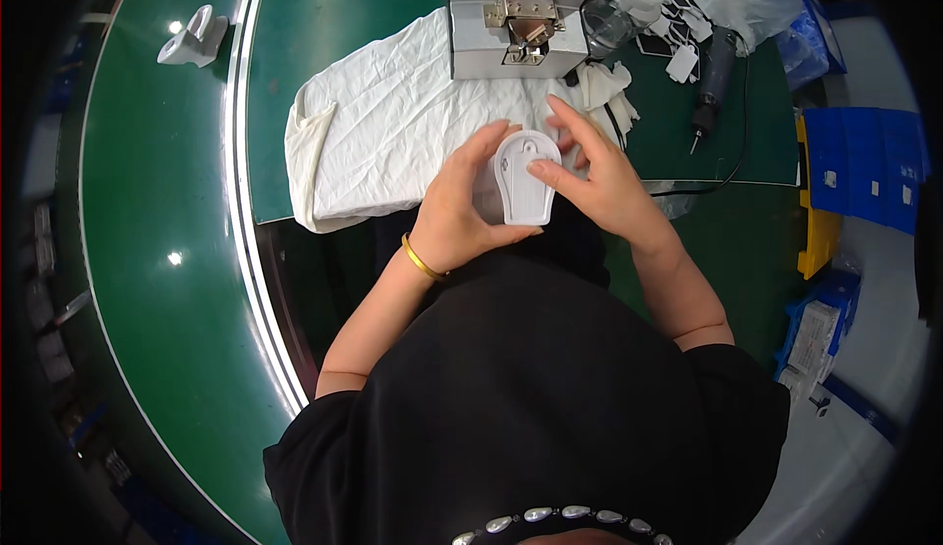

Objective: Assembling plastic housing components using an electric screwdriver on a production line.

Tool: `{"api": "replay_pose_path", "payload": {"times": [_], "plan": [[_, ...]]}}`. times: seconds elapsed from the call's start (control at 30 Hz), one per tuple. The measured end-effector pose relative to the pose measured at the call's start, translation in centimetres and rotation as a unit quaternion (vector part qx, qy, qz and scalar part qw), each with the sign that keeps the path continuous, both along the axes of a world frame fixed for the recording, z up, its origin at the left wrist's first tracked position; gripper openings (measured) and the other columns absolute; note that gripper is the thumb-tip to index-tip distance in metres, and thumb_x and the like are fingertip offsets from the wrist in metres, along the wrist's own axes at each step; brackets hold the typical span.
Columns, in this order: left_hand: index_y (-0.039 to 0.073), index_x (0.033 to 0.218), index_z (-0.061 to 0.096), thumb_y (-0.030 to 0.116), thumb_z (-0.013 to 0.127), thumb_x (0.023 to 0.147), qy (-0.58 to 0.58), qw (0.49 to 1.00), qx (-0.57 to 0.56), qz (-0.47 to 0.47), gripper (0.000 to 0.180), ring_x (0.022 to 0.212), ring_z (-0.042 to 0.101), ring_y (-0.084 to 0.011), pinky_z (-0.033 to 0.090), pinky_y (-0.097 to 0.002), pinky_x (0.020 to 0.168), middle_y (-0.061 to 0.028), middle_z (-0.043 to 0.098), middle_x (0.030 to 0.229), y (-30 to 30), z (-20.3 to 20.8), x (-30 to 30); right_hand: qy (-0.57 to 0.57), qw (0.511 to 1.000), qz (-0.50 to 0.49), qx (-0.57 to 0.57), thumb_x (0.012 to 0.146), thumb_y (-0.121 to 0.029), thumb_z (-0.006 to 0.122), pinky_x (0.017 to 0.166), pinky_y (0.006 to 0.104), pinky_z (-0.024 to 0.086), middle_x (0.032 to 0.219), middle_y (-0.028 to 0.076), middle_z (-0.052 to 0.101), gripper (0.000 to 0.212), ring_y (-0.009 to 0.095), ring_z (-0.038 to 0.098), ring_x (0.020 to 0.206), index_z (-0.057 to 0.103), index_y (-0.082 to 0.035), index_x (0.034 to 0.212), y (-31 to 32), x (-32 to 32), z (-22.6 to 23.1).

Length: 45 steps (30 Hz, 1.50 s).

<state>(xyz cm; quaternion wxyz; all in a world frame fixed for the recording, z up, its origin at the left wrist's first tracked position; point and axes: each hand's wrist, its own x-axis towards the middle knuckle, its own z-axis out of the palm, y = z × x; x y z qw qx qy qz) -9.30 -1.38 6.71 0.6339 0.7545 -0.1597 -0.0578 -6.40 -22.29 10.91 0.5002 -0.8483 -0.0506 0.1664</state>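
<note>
A white plastic housing, rounded at the top and narrower below, is held up in front of me with its recessed face showing. My left hand grips it from the left side, thumb along the lower end and fingers round the far edge. Over its upper right part lies the thumb of my right hand. The right index finger is raised beyond the housing, and its other fingertips are partly hidden. Beneath the hands and farther back, a white cloth covers the bench.
A silver screw feeder stands behind the cloth, with a clear plastic jar beside it. Right of these lie small white parts and a corded electric screwdriver. Another white piece rests on the green belt. Blue bins stand far right.
</note>
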Motion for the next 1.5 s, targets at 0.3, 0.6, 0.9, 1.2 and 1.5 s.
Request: {"api": "replay_pose_path", "payload": {"times": [0.3,0.6,0.9,1.2,1.5], "plan": [[0.006,0.155,0.013,0.007,0.072,0.088,0.209,0.957,-0.203,-0.010,0.089,0.132,0.048,-0.0321,0.041,-0.0435,0.107,-0.0253,0.030,0.154,0.0,2.3,-1.0,0.157,0.963,0.022,0.218,0.088,-0.010,0.073,0.097,0.0300,0.045,0.121,0.010,0.057,0.064,0.015,0.056,0.110,0.043,0.001,0.144,-0.9,-1.3,-0.6],[0.006,0.146,0.029,-0.001,0.069,0.087,0.214,0.965,-0.155,-0.006,0.071,0.125,0.054,-0.0256,0.043,-0.0373,0.104,-0.0214,0.052,0.136,-0.8,2.7,-0.9,0.101,0.973,0.028,0.205,0.088,-0.005,0.072,0.101,0.0304,0.043,0.121,0.009,0.053,0.069,0.016,0.055,0.113,0.036,0.000,0.147,-0.6,-2.6,-0.8],[0.004,0.150,0.025,0.008,0.083,0.075,0.124,0.990,-0.049,-0.035,0.095,0.134,0.047,-0.0332,0.039,-0.0404,0.109,-0.0245,0.042,0.145,-0.7,2.6,-0.6,0.214,0.933,-0.019,0.289,0.087,-0.005,0.073,0.097,0.0295,0.046,0.116,0.006,0.051,0.066,0.015,0.055,0.108,0.039,-0.003,0.143,-0.9,-0.9,-0.3],[-0.001,0.144,0.035,0.019,0.094,0.058,-0.045,0.997,0.066,0.014,0.105,0.129,0.048,-0.0370,0.040,-0.0414,0.109,-0.0178,0.046,0.142,-1.3,1.9,-0.7,-0.178,0.961,-0.213,-0.002,0.086,-0.004,0.075,0.087,0.0284,0.054,0.108,0.005,0.063,0.046,0.013,0.062,0.099,0.058,-0.003,0.130,-9.1,6.4,-0.9],[-0.002,0.146,0.032,0.026,0.094,0.060,-0.021,0.999,0.017,0.044,0.110,0.131,0.048,-0.0341,0.041,-0.0397,0.109,-0.0193,0.045,0.143,-1.9,-0.1,-0.7,-0.057,0.888,-0.406,-0.207,0.077,-0.028,0.081,0.082,0.0377,0.055,0.107,0.018,0.067,0.070,0.030,0.068,0.093,0.054,0.008,0.131,-23.6,12.9,-8.2]]}}
